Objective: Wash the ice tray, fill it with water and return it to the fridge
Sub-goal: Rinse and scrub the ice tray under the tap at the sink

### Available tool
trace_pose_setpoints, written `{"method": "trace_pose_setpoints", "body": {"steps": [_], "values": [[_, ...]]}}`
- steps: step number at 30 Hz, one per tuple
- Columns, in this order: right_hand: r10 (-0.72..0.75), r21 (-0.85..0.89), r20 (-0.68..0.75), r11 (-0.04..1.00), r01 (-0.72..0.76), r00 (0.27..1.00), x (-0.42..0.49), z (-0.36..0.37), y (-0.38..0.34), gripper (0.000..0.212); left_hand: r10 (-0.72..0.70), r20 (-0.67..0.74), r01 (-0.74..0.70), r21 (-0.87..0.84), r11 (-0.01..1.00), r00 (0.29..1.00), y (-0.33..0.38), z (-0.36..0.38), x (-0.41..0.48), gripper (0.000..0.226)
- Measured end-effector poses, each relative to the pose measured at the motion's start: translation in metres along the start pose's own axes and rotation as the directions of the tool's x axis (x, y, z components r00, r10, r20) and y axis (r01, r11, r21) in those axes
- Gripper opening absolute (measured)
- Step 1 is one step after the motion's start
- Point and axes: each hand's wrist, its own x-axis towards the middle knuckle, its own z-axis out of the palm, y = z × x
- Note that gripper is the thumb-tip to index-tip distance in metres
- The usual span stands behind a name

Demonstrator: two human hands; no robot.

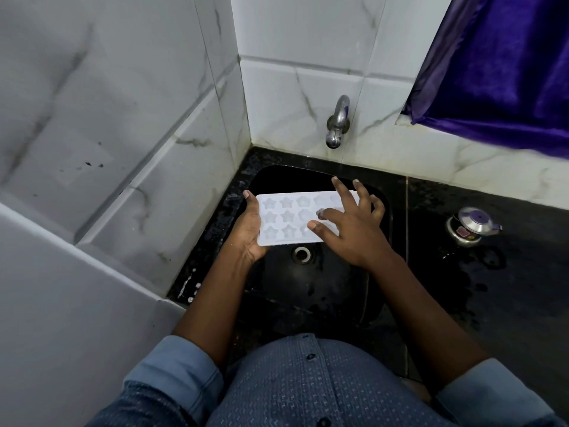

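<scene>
Starting at the left: the left hand is cupping the tray by its left short end, thumb lying along that edge and the fingers going underneath, so it's carrying the whole thing. The tray is hanging level over the back half of the sink, star moulds facing up, with the drain just in front of it. The right hand is lying spread over the tray's right end, fingers straight and splayed, tips pressing on the moulds and gripping nothing. Looks to me like it's rubbing the cups clean.

The tap is sitting on the wall behind the sink's back edge, and I'm not seeing any water coming out. Can't tell if the moulds are wet.

So I'm guessing we're in the washing bit, early on. Rinsing, filling and the trip back to the fridge are all looking undone.

Further right, a small metal pot is sitting on the counter, well apart from the sink.
</scene>
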Motion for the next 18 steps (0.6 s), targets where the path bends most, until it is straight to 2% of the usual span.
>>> {"method": "trace_pose_setpoints", "body": {"steps": [12,18], "values": [[0.007,0.005,-0.015,1.000,-0.007,1.000,0.0016,-0.0057,-0.0062,0.070,0.002,0.020,-0.002,-0.024,1.000,1.000,-0.0023,0.0018,-0.0033,0.092],[-0.002,0.001,-0.021,1.000,0.002,1.000,-0.0007,-0.0057,-0.0043,0.068,0.018,0.030,-0.017,-0.025,1.000,0.999,-0.0010,0.0003,-0.0043,0.096]]}}
